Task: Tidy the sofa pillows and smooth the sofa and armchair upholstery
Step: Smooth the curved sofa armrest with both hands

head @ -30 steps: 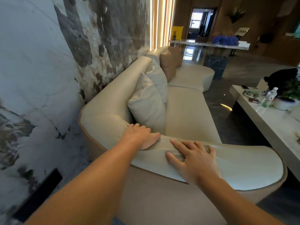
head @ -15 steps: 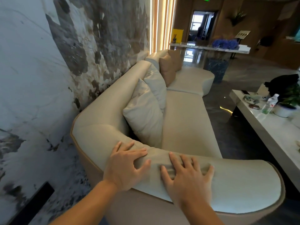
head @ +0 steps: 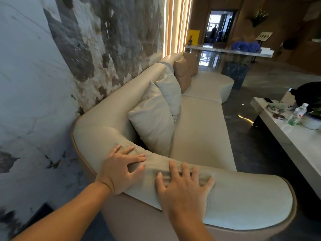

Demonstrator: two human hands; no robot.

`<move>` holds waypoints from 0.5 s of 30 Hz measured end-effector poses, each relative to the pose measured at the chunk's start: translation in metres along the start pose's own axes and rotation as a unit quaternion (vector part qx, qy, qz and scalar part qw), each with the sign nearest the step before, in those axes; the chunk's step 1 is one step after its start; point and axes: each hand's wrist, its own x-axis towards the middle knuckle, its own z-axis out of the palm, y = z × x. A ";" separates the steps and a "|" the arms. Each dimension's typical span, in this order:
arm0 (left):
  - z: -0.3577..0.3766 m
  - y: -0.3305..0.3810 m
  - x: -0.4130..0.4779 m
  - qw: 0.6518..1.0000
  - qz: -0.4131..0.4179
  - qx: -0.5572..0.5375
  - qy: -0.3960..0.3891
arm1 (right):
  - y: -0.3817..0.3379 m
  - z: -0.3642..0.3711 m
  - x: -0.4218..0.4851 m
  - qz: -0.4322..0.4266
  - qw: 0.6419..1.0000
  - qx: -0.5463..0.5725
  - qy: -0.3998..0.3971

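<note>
A long cream sofa [head: 199, 129] runs away from me along the marbled wall. Its near armrest [head: 243, 202] curves across the bottom of the view. My left hand [head: 121, 169] lies flat on the armrest's top near the corner, fingers spread. My right hand [head: 182, 190] presses flat beside it, fingers apart over a small ridge of fabric. Neither hand holds anything. Two cream pillows [head: 152, 119] [head: 169, 89] lean against the backrest, and tan pillows [head: 184, 72] stand further along.
The marbled wall [head: 69, 66] sits close on the left. A low white coffee table [head: 286, 136] with a water bottle [head: 295, 115], a plant pot and small items stands right of the sofa. Dark polished floor runs between them. A console table with blue flowers stands far back.
My left hand slid back from the armrest's inner side onto its top and spread flat. My right hand shifted slightly along the armrest. The view came closer to the sofa.
</note>
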 end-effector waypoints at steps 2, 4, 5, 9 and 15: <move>0.001 0.001 -0.001 1.000 -0.002 0.006 -0.006 | 0.001 0.000 -0.002 0.001 1.000 0.000 0.003; 0.003 0.001 -0.004 1.000 -0.005 0.011 -0.010 | 0.002 0.000 -0.005 0.002 1.000 0.004 -0.004; 0.003 0.001 -0.006 1.000 -0.007 0.013 -0.011 | 0.001 -0.001 -0.006 0.002 1.000 0.005 -0.004; 0.004 0.004 -0.004 0.999 -0.018 0.028 -0.020 | 0.002 -0.004 -0.004 0.002 1.000 0.011 -0.003; 0.007 0.004 0.006 0.999 -0.030 0.039 -0.020 | 0.002 -0.007 0.005 0.000 1.000 0.023 -0.001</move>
